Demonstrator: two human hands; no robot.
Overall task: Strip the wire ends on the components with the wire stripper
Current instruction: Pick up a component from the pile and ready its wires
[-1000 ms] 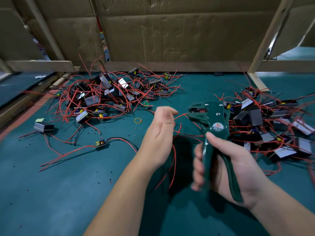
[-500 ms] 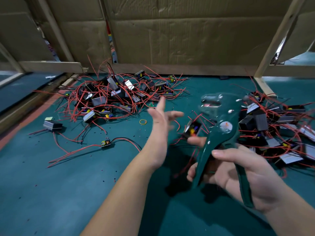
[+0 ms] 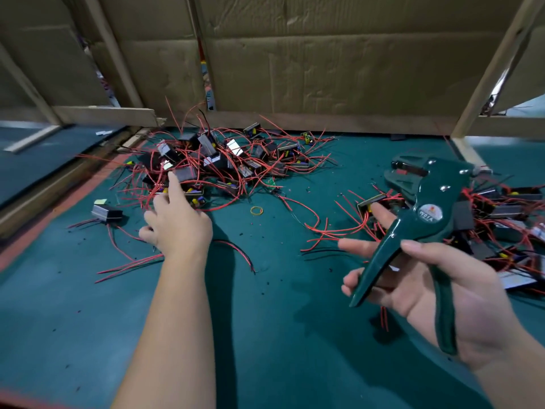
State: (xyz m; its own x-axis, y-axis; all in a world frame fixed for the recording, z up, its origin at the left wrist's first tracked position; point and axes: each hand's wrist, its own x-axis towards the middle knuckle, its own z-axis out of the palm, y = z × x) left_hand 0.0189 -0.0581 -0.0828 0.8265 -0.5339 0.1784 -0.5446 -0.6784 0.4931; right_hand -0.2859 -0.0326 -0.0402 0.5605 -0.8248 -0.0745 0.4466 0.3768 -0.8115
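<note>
The right grip (image 3: pixel 427 290) has the wire stripper (image 3: pixel 427 214) in a loose hold. The thumb is hooked over one green handle, the other handle lies along the palm, and the fingers stretch out under the tool rather than wrapping it. The handles stand spread, and no wire shows in the tool's head, which points away from this grip and to its left. It reads as a waiting hold: tool ready, no squeeze. The forefinger reaches past the handle toward a component (image 3: pixel 372 200) at the near edge of the right pile (image 3: pixel 501 214), which lies directly beyond this grip. I cannot tell whether it touches.

The left grip (image 3: pixel 177 222) is spread open and holds nothing that I can see. Its forefinger is stretched ahead, the tip at a dark block on the near edge of the left pile (image 3: pixel 224 163). I judge it is choosing the next piece to bring across to the tool. The wire ends are too fine to tell stripped from unstripped, so which pile is finished stays unclear.

Further out:
- A lone component (image 3: pixel 106 212) sits to the left of the left grip.
- A red-and-black wire pair (image 3: pixel 236 249) curves just to the right of its wrist.
- A yellow rubber band (image 3: pixel 256 210) lies between the two grips, a little beyond them.

All of this rests on the green surface (image 3: pixel 88 320), closed off beyond both piles by a cardboard wall (image 3: pixel 324 69).
</note>
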